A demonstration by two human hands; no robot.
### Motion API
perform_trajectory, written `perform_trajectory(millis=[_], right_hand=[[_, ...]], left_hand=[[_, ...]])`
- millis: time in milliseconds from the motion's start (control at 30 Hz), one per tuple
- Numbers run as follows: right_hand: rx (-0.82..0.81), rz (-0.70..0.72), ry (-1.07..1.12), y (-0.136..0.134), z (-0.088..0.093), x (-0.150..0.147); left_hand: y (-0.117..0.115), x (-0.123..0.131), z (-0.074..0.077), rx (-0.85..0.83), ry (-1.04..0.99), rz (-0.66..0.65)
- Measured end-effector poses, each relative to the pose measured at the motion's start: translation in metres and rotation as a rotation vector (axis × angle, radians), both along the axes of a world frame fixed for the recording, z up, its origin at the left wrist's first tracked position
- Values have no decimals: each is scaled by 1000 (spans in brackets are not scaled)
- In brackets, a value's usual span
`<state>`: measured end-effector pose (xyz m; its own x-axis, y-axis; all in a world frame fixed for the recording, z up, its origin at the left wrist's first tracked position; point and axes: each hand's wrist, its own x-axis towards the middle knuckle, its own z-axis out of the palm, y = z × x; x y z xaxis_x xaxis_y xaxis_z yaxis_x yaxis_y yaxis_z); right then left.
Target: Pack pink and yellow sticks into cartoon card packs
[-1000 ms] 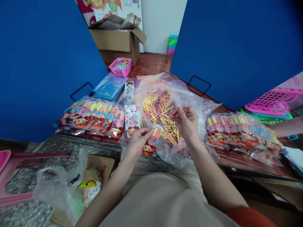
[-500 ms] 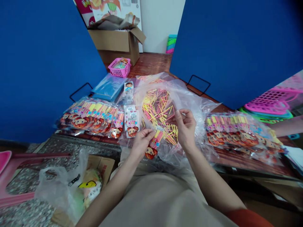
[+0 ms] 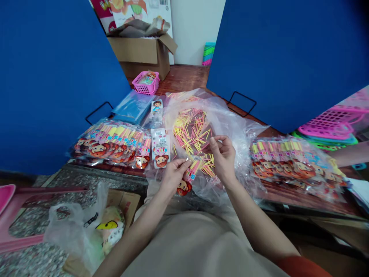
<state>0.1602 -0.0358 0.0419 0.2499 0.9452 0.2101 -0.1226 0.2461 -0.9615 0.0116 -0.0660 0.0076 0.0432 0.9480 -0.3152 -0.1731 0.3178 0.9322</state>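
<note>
My left hand (image 3: 174, 175) pinches the upper edge of a small clear packet (image 3: 188, 177) with yellow and pink sticks and a cartoon-face card inside. It hangs tilted over the table's near edge. To its right, my right hand (image 3: 224, 156) is closed, thumb against curled fingers; whatever is between them is too small or hidden to make out. Just beyond both hands, loose yellow and pink sticks (image 3: 193, 130) lie heaped on a spread clear plastic bag (image 3: 227, 111). Printed cartoon cards (image 3: 160, 150) are stacked left of the heap.
Filled packets lie in rows at left (image 3: 112, 144) and right (image 3: 285, 159). Behind are a blue plastic pack (image 3: 134, 107), a pink basket (image 3: 146, 84) and a cardboard box (image 3: 138, 52). Blue panels (image 3: 52, 77) flank the table. Another person's forearm (image 3: 350, 154) reaches in at right.
My right hand has shifted slightly left and down, closer to the packet. The packet in my left hand has moved a little to the right.
</note>
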Motion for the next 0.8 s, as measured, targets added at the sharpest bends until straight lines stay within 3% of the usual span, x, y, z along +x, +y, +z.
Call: perform_trajectory(millis=[233, 400, 567, 700, 800], right_hand=[[43, 91, -298, -9, -15, 2], [212, 372, -699, -13, -8, 18], [142, 609, -842, -13, -3, 24], [46, 476, -706, -12, -12, 18], [-34, 345, -475, -12, -19, 13]], left_hand=[[-3, 1, 3, -35, -37, 5], [-6, -3, 8, -37, -67, 12], [-12, -3, 6, -53, -98, 11], [-11, -10, 6, -24, -117, 46], [-1, -33, 11, 64, -81, 118]])
